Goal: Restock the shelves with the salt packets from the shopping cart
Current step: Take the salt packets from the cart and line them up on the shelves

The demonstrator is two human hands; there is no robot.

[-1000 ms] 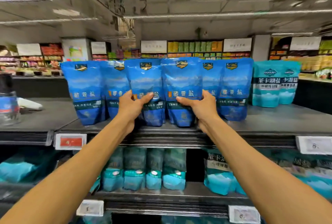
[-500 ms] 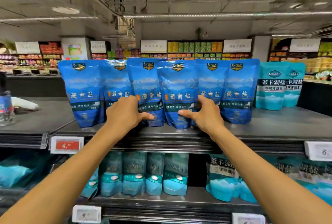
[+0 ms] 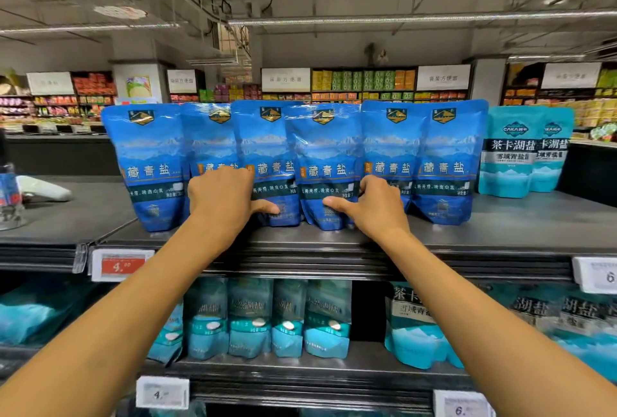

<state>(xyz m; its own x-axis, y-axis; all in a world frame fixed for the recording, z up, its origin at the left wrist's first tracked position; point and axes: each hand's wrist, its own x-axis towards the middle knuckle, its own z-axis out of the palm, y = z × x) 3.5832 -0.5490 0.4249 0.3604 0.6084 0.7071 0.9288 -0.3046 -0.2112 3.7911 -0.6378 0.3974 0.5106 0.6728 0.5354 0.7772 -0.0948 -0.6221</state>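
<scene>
Head view. Top shelf: six dark blue salt packets standing upright in a row near the front edge, long axes vertical, printed faces toward the camera, neighbours overlapping. Third packet from the left and fourth packet stand at the middle of the row, the fourth slightly in front. Left hand: fingers curled loosely, resting against the lower part of the third packet, thumb lying across its face; whether it grips the packet cannot be told. Right hand: fingers bent around the right edge of the fourth packet, thumb pressed on its lower front; a partial hold, not a full clasp. Toward the right end of the same shelf: two teal salt packets, upright, one behind the other. Lower shelf: more teal packets, upright, facing front. Front edge of the top shelf: red price tag at left.
</scene>
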